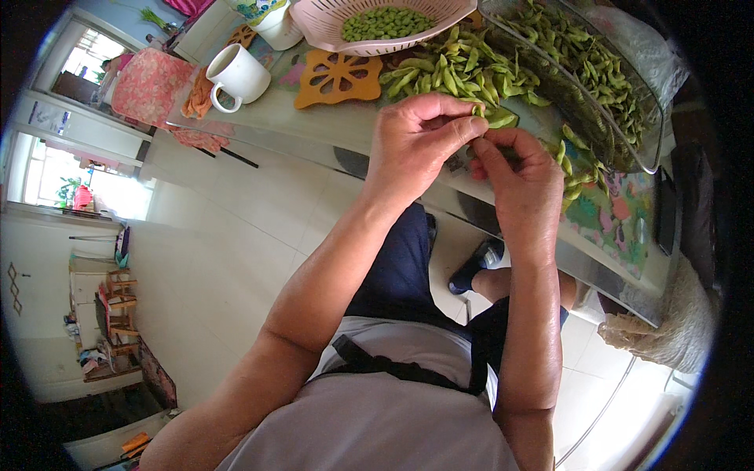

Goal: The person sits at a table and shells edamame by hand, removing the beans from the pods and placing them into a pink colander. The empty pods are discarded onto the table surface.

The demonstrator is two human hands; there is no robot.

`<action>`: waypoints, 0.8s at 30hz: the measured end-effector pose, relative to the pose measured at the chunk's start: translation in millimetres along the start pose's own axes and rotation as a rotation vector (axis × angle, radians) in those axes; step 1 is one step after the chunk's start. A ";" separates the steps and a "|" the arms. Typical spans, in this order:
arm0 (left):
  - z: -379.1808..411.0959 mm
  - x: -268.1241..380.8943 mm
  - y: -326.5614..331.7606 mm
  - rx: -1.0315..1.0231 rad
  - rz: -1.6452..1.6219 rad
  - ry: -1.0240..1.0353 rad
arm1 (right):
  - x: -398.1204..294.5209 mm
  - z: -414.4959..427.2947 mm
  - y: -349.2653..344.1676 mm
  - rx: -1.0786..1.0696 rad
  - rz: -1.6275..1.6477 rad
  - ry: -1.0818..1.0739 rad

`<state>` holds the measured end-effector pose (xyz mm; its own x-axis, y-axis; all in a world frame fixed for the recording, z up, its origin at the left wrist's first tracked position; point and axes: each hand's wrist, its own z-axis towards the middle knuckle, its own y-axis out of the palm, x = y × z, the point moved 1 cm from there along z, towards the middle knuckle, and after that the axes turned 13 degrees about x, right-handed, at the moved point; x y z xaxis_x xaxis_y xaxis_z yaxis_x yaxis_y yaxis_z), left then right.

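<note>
My left hand (421, 132) pinches a green soybean pod (478, 110) between thumb and forefinger, over the near edge of the glass-topped table (353, 135). My right hand (521, 171) meets it fingertip to fingertip at the pod's lower end; whether its fingers also grip the pod is hidden. Just beyond the hands lies a heap of green pods (465, 65). Shelled green beans (386, 23) lie in a pale pink plastic colander (318, 26) behind. A clear container (654, 118) at the right holds many more pods (589, 65). A few loose pods (580, 176) lie beside my right hand.
A yellow-brown trivet with cut-out shapes (339, 79) lies left of the pod heap. Farther left stand a white mug (238, 76), an orange cloth (199, 97) and a white pot (277, 29). A crumpled plastic bag (660, 335) hangs by the table's right corner.
</note>
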<state>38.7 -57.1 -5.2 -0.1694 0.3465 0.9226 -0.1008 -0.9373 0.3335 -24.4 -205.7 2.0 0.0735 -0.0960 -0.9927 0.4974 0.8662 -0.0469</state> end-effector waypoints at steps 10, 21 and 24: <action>2.9 -1.1 -3.5 -0.076 -0.072 0.015 | 4.8 0.0 1.1 0.022 0.021 -0.036; 0.7 -3.4 2.4 -0.020 0.081 0.145 | 0.9 1.7 0.7 0.008 -0.052 -0.063; 0.1 -3.7 2.8 -0.037 0.051 0.125 | -2.6 2.1 -1.8 0.002 -0.107 -0.065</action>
<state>39.1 -61.0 -7.7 -0.2959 0.3025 0.9061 -0.1243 -0.9527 0.2775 -23.7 -208.1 4.9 0.0757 -0.2195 -0.9727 0.5067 0.8486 -0.1520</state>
